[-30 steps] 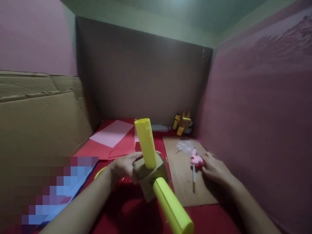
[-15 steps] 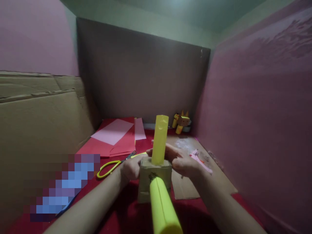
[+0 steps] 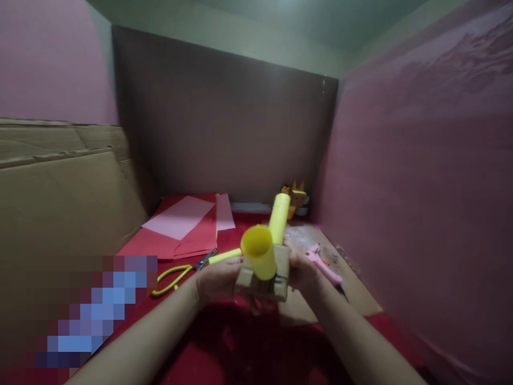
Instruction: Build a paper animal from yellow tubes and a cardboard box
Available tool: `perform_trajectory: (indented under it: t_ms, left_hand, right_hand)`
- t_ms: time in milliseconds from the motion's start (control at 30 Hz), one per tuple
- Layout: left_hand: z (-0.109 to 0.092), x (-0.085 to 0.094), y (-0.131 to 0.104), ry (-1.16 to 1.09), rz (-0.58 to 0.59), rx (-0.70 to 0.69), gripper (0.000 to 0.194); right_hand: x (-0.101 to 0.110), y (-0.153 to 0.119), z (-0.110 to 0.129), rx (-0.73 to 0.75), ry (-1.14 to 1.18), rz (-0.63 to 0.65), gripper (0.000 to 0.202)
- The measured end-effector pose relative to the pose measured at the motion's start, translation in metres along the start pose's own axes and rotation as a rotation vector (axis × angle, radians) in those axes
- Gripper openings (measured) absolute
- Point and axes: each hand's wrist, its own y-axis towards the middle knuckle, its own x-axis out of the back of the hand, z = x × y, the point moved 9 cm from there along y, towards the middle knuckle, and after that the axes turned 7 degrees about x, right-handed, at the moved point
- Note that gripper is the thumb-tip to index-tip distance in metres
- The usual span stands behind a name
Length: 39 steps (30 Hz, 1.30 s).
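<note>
A small cardboard box (image 3: 281, 270) with yellow paper tubes on it is held between my two hands. One yellow tube (image 3: 262, 262) points its open round end toward me, and another yellow tube (image 3: 279, 216) slants up behind it. My left hand (image 3: 219, 278) is closed around the box's left side. Against the right side presses my right hand (image 3: 305, 274), its fingers partly hidden. A further yellow strip or tube (image 3: 224, 256) shows beyond my left hand; whether it joins the box I cannot tell.
Yellow-handled scissors (image 3: 176, 279) lie left of my left hand. A pink glue gun (image 3: 324, 267) rests on a cardboard sheet (image 3: 360, 297) at right. Red paper (image 3: 196, 224) and pink paper (image 3: 180, 216) lie at back left. A yellow-and-brown craft figure (image 3: 296, 199) stands at the back. A pixelated patch covers the left.
The box has been turned in my hands: the tube that pointed down toward me now tips upward with its open end showing. The upright tube now leans back and right.
</note>
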Motion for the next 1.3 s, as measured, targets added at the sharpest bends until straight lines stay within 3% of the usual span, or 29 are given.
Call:
perform_trajectory:
  t_ms: [67, 133, 200, 233, 300, 400, 533, 700, 800, 900, 1000, 1100, 1167, 1300]
  left_hand:
    - [-0.009, 0.027, -0.011, 0.198, -0.237, 0.072, 0.034]
    - [-0.029, 0.057, -0.028, 0.289, -0.437, 0.041, 0.029]
    - [-0.050, 0.094, -0.055, 0.615, -0.812, 0.051, 0.029]
    - [-0.056, 0.106, -0.065, 0.801, -0.931, 0.102, 0.030]
    - [-0.059, 0.118, -0.074, 1.071, -1.054, 0.206, 0.037]
    - [-0.044, 0.116, -0.064, 1.227, -0.985, 0.326, 0.045]
    - [-0.024, 0.105, -0.046, 1.295, -0.874, 0.420, 0.033]
    - [-0.020, 0.110, -0.046, 1.245, -0.850, 0.453, 0.023]
    - [-0.033, 0.114, -0.055, 1.197, -0.883, 0.435, 0.027]
    - [-0.054, 0.109, -0.067, 0.998, -0.936, 0.344, 0.032]
    - [-0.078, 0.092, -0.073, 0.733, -0.916, 0.178, 0.038]
    - [-0.098, 0.071, -0.074, 0.505, -0.872, 0.047, 0.060]
    - [-0.107, 0.061, -0.072, 0.453, -0.861, 0.011, 0.065]
    - [-0.121, 0.047, -0.065, 0.543, -0.836, 0.026, 0.050]
  right_hand:
    - [0.012, -0.004, 0.018, 0.067, -0.020, -0.067, 0.058]
    - [0.028, -0.010, 0.036, 0.092, -0.070, -0.136, 0.058]
    - [0.040, -0.016, 0.051, 0.083, -0.178, -0.170, 0.063]
    - [0.045, -0.019, 0.056, 0.068, -0.233, -0.191, 0.065]
    - [0.053, -0.024, 0.063, 0.055, -0.314, -0.241, 0.064]
    - [0.056, -0.027, 0.064, 0.039, -0.435, -0.290, 0.063]
    - [0.058, -0.028, 0.059, -0.057, -0.674, -0.317, 0.072]
    - [0.062, -0.029, 0.054, -0.091, -0.534, -0.337, 0.075]
    - [0.065, -0.028, 0.048, -0.143, -0.489, -0.337, 0.078]
    - [0.064, -0.023, 0.042, -0.157, -0.462, -0.291, 0.076]
    - [0.060, -0.019, 0.035, -0.146, -0.439, -0.215, 0.071]
    - [0.058, -0.019, 0.024, -0.163, -0.429, -0.154, 0.073]
    - [0.057, -0.020, 0.015, -0.193, -0.423, -0.108, 0.074]
    - [0.051, -0.020, 0.007, -0.220, -0.437, -0.014, 0.072]
